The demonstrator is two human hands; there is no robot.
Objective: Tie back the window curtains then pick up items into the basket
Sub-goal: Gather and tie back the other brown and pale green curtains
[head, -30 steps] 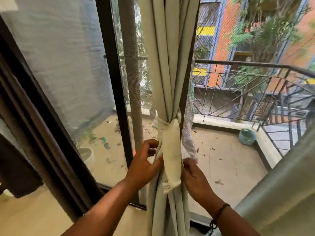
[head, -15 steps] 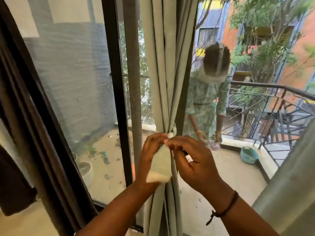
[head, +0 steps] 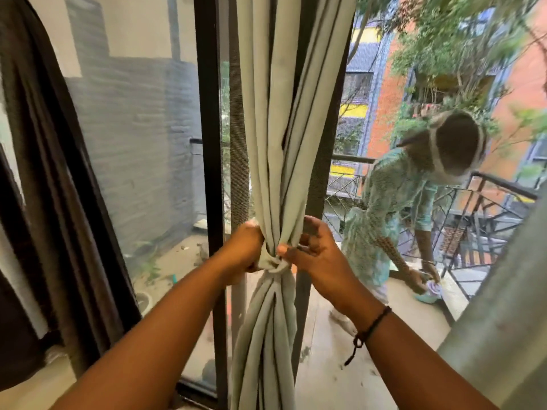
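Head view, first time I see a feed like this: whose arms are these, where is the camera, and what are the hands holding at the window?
There is no machine here. The arms belong to a person who wears one wide-angle camera on the head, so you look forward and down along their forearms. That is the only view.

The left hand grips the gathered pale green curtain from its left side. The right hand pinches the tie-back band that is wrapped round the bunch, at the knot. A dark cord bracelet sits on the right wrist.

Behind the curtain is a dark window frame with glass. Through the glass shows a figure in a patterned green garment, bending over a balcony floor by a metal railing. A dark brown curtain hangs at far left. No basket is in view.
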